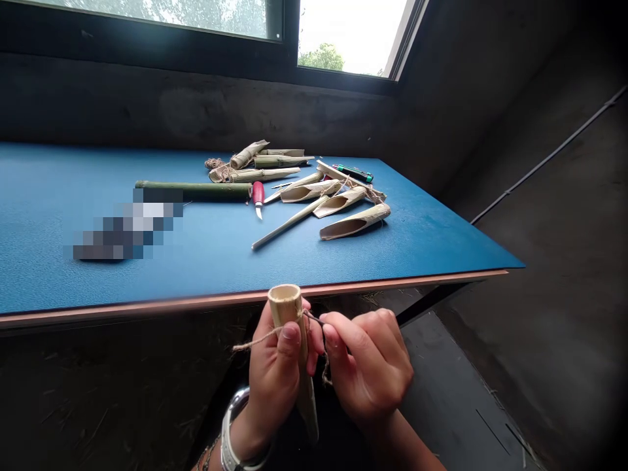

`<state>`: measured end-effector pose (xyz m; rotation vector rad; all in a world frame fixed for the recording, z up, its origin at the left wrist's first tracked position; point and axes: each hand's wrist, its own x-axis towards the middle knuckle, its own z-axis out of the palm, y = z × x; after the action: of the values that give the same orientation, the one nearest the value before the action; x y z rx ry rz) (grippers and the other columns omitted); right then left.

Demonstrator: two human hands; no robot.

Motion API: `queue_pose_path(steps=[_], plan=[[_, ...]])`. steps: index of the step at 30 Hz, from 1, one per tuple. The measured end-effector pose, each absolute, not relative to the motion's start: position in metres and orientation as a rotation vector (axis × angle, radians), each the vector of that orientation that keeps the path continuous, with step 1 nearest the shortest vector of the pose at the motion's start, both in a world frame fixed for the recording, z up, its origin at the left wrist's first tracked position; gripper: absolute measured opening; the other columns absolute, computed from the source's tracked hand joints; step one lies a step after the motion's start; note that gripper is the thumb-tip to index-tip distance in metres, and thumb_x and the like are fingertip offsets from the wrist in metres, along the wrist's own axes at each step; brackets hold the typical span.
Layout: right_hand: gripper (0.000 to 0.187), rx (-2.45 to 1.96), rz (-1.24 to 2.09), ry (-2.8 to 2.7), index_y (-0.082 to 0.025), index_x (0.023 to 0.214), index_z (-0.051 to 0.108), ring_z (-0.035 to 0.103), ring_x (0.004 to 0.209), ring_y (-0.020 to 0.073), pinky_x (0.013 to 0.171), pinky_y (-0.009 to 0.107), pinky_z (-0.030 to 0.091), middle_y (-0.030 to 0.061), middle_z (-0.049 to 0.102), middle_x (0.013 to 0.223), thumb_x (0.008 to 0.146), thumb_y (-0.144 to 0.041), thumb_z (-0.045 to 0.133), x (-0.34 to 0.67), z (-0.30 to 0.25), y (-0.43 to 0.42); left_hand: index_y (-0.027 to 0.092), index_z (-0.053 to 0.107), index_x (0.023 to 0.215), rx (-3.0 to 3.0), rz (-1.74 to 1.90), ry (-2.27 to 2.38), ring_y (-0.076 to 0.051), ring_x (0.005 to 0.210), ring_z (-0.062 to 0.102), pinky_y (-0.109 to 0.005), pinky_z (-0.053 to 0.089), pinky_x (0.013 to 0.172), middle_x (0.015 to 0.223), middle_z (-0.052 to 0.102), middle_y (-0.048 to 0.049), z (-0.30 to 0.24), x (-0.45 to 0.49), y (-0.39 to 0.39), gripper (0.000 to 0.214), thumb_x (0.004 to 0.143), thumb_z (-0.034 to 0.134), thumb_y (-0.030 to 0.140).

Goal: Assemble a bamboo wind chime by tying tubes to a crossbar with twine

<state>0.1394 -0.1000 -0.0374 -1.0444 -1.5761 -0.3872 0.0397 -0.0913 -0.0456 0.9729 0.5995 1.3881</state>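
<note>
My left hand (272, 383) grips an upright cut bamboo tube (285, 314) below the near edge of the table, with its hollow open end facing up. A rough twine (258, 339) wraps the tube, and one loose end trails out to the left. My right hand (367, 366) pinches the twine close to the tube between thumb and fingers. A short strand hangs below the pinch. The two hands nearly meet at the tube.
On the blue table (220, 261) lie a red-handled knife (258, 195), a long green bamboo stalk (196, 191), several bamboo scoops (354, 222), and a pixelated blurred object (127, 229). A dark wall and window stand behind.
</note>
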Motion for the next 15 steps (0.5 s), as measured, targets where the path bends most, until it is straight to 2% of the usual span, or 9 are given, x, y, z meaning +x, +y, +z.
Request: queue_pose_path(steps=[4, 10, 15], plan=[[0.011, -1.03, -0.339, -1.57, -0.016, 0.087, 0.063, 0.043, 0.055, 0.0114, 0.056, 0.029, 0.032, 0.0013, 0.053, 0.061, 0.083, -0.012, 0.053, 0.1405, -0.0383, -0.0995, 0.021, 0.052, 0.092, 0.955, 1.343, 0.557, -0.006, 0.038, 0.041, -0.017, 0.036, 0.04, 0.053, 0.053, 0.0035, -0.0449, 0.0389, -0.0908, 0.032, 0.082, 0.051, 0.051], [0.012, -1.012, -0.286, -1.589, -0.016, 0.089, 0.062, 0.043, 0.057, 0.0118, 0.057, 0.029, 0.033, 0.0016, 0.053, 0.062, 0.083, -0.012, 0.053, 0.1433, -0.0403, -0.0965, 0.02, 0.052, 0.094, 0.993, 1.322, 0.554, -0.006, 0.035, 0.042, -0.017, 0.037, 0.041, 0.051, 0.052, 0.0041, -0.0446, 0.0384, -0.0896, 0.032, 0.085, 0.048, 0.05], [0.011, -1.006, -0.301, -1.66, -0.016, 0.089, 0.061, 0.04, 0.057, 0.0114, 0.059, 0.029, 0.03, 0.0013, 0.052, 0.062, 0.085, -0.014, 0.052, 0.1475, -0.0377, -0.0966, 0.02, 0.052, 0.097, 1.084, 1.33, 0.574, -0.004, 0.036, 0.042, -0.016, 0.037, 0.042, 0.059, 0.058, 0.0026, -0.0429, 0.0352, -0.0867, 0.032, 0.086, 0.047, 0.049]])
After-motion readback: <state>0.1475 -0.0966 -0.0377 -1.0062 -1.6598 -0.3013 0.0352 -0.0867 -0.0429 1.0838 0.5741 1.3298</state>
